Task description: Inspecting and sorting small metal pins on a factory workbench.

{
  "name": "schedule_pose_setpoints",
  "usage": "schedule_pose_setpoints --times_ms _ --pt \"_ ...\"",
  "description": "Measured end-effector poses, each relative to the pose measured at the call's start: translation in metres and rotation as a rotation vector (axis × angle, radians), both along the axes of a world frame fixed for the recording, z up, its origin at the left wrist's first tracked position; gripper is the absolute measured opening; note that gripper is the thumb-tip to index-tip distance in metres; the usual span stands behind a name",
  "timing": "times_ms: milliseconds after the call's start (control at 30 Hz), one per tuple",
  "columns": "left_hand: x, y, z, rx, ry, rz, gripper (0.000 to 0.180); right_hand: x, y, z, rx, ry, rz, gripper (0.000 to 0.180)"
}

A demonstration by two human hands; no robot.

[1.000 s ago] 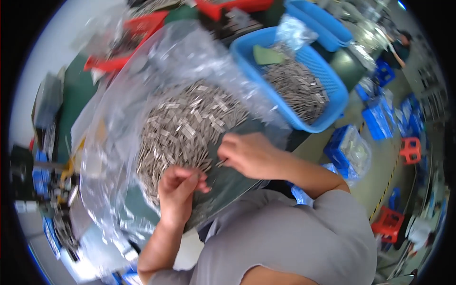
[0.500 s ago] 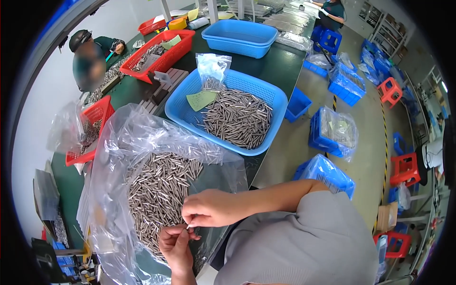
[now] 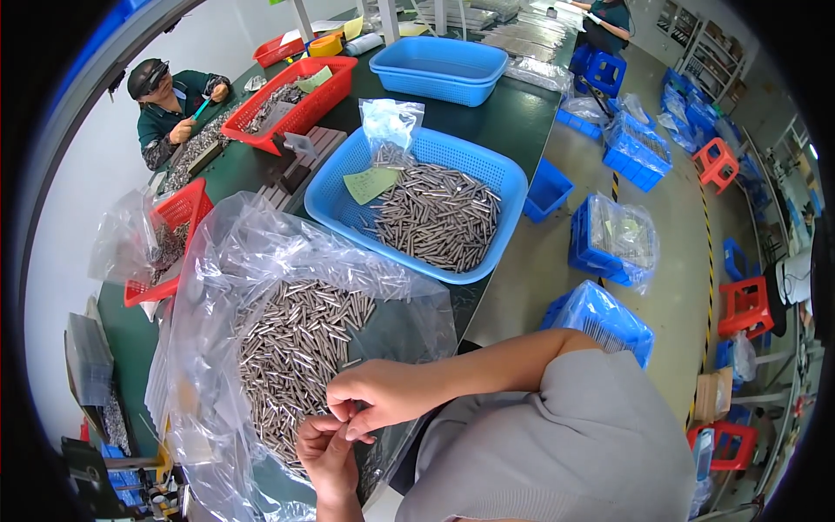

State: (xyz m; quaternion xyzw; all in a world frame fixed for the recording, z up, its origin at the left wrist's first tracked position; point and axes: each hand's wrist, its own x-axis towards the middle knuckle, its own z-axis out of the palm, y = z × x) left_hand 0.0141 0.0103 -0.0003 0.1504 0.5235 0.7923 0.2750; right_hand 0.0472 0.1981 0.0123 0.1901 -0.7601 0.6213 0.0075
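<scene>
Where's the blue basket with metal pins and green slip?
In the head view, the blue basket sits upper centre on the green table, beyond the clear plastic and your right hand.

I see a white wall beside a long dark-green table, red plastic stools, and yellow-and-black striped tape crossing smooth grey floor.

no text can be read, even on the pale green note.

We count the wearer's two hands and two co-workers. We tally three red baskets, three red stools and metal pins beyond counting.
</scene>
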Motion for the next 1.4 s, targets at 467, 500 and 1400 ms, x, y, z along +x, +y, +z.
schedule_pose_setpoints --times_ms 467,500,1400 --pt "-0.001 0.002 0.006 -0.003 -0.002 -0.1 0.011 0.004 0.005 0.001 -0.16 -0.084 -0.04 0.017" --pt "-0.001 0.002 0.006 -0.002 -0.001 -0.1 0.011 0.003 0.006 0.003 -0.099 -0.09 -0.046 0.016" --pt "-0.011 -0.009 0.003 0.082 -0.259 -0.096 0.007 -0.006 -0.003 0.004 -0.221 -0.254 -0.024 0.006"
